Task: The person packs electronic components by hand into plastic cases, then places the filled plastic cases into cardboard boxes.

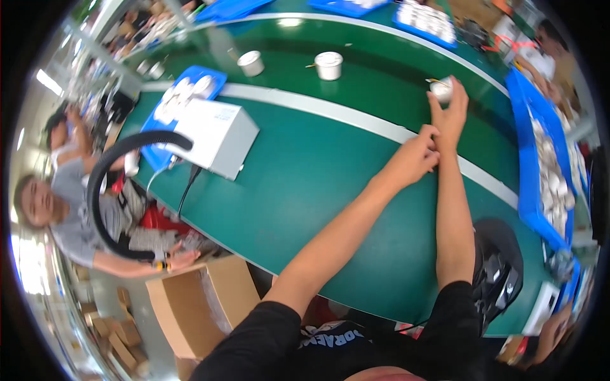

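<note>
My right hand (451,114) reaches over the green conveyor belt (387,82), its fingers closed around a short white round housing (440,93). Thin coloured wires stick out from that housing's upper side. My left hand (413,155) is drawn in against my right wrist, fingers curled and touching it, with nothing visible in them. To the left on the belt stand a similar white housing (328,66) with a wire at its side, and another white housing (251,63) farther left.
A pale box-shaped device (219,136) sits beside a blue tray (216,79) of white parts. A black flexible hose (95,190) arches at the left near a seated person (82,216). At the right lies a long blue bin (528,171); below left, an open carton (175,305).
</note>
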`<state>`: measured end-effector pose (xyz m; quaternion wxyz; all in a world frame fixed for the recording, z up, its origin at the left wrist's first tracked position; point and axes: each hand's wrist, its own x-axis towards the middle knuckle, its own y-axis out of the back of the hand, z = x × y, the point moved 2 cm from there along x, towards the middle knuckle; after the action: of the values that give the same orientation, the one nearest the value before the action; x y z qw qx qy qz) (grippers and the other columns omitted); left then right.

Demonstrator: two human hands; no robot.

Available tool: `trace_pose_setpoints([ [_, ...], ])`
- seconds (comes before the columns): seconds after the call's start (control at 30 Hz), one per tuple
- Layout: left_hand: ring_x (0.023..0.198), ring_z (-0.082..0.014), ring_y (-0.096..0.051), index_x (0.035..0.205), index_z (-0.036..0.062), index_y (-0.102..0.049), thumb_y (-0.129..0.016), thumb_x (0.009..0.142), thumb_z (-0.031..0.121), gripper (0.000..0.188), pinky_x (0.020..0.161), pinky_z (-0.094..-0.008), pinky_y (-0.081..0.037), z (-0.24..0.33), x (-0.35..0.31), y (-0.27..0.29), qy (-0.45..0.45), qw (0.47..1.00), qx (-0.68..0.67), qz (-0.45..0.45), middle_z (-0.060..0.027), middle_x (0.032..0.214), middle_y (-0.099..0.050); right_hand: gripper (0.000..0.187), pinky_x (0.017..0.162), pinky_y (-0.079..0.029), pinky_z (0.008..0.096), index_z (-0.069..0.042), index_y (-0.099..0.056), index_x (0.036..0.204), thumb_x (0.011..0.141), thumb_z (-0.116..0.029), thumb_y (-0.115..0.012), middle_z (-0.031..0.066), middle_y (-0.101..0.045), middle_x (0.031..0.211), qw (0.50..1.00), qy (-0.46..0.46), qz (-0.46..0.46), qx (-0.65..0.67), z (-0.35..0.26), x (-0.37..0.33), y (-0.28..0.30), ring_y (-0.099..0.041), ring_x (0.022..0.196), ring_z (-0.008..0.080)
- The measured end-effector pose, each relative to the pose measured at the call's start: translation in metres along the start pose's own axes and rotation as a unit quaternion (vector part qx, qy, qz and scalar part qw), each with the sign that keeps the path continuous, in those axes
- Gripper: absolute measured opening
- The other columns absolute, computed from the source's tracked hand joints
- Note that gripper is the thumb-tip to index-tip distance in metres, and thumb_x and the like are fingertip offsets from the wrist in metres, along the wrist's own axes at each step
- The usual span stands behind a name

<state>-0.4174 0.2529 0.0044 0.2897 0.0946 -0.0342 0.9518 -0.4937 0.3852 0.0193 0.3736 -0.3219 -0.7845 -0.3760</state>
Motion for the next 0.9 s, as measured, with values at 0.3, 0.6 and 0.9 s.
trace_pose_setpoints([
  [0.3,0.073,-0.0233,-0.063,0.116,-0.0037,-0.045,-0.074,0.078,0.014,0.051,0.065,-0.0342,-0.051,-0.001,-0.009,-0.004,-0.126,0.979,0.131,0.087,-0.0171,0.092,-0.063,0.062,0.102,-0.040,0.0451,-0.010,-0.052,0.137,0.083,-0.026,-0.076,0.0214,-0.048,0.133,0.999,-0.011,-0.020,-0.029,-0.018,-0.004,0.004,-0.049,0.122,0.0376],
  [0.6,0.074,-0.0284,-0.065,0.084,0.0060,-0.065,-0.070,0.078,0.024,0.020,0.067,-0.0407,-0.052,0.021,-0.058,0.006,-0.202,0.919,0.339,-0.005,-0.0107,0.080,-0.067,0.066,0.094,-0.047,0.0468,-0.019,-0.052,0.139,0.081,-0.041,-0.076,0.0214,-0.050,0.132,0.984,0.078,-0.137,-0.078,0.017,-0.008,-0.029,-0.054,0.116,0.0404],
  [0.9,0.113,-0.0410,-0.059,0.123,0.0124,-0.058,-0.069,0.079,0.032,0.049,0.092,-0.0533,-0.050,0.112,-0.020,0.338,0.111,0.599,0.779,0.146,-0.0243,0.117,-0.062,0.076,0.078,-0.054,0.0459,-0.006,-0.047,0.136,0.079,-0.048,-0.074,0.0207,-0.056,0.110,0.982,-0.045,-0.146,-0.109,-0.001,-0.016,-0.012,-0.062,0.095,0.0379],
])
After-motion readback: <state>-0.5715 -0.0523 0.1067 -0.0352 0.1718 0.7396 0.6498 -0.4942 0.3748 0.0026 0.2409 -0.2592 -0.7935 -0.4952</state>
